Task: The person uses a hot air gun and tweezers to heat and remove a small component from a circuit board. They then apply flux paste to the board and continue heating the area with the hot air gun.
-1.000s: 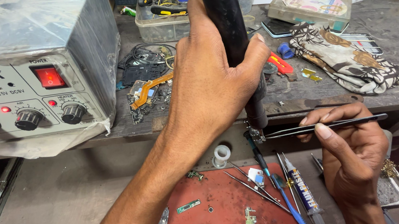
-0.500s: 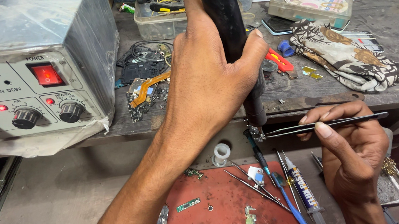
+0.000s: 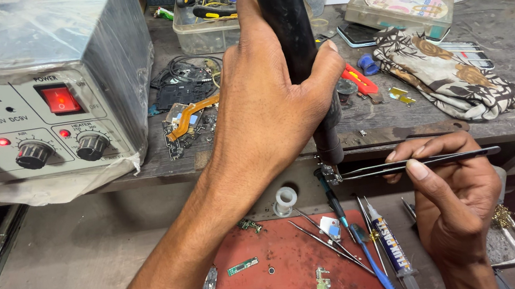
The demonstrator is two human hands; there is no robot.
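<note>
Fingers of left hand (image 3: 266, 107) wrapped tight round black hot-air wand (image 3: 286, 35), nozzle just above small part pinched in tweezers (image 3: 419, 161) by right hand (image 3: 458, 204); risk: heat scorching fingertips, part dropping onto red mat (image 3: 275, 281)

Tiny part (image 3: 330, 175) at tweezers' (image 3: 419, 161) tip, too small to identify

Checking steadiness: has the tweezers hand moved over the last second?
No. The right hand keeps the tweezers just under the bench edge, as before.
</note>
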